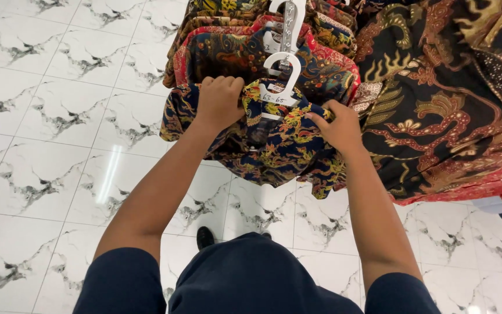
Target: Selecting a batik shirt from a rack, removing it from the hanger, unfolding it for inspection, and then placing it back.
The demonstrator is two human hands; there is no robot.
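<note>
Left hand: the left hand, just left of the frame's centre near the top, is gripping the left shoulder of a dark blue patterned shirt; its fingertips are curling over the cloth and going out of sight behind the fold.
Right hand: the right hand, right of centre, is pinching the shirt's right shoulder, with the thumb showing on top and the other fingers hiding under the fabric.
Shirt: it is hanging in the upper middle of the frame between the two hands, on a white plastic hanger; only the hook and neck of the hanger are showing, the arms are lying inside the cloth. The lower hem is bunching and the sleeves are hard to trace in the busy print.
Writing: some marks are sitting on the hanger's neck, small and partly covered.
Rack: more patterned shirts are crowding behind at the top edge on further white hangers, cut off by the frame; whatever is carrying them is not showing.
Right side: a large dark brown and red patterned cloth is filling the upper right, running off the edge.
Floor: white marbled tiles are spreading below; a black shoe is peeking out past dark blue clothing at the bottom.
</note>
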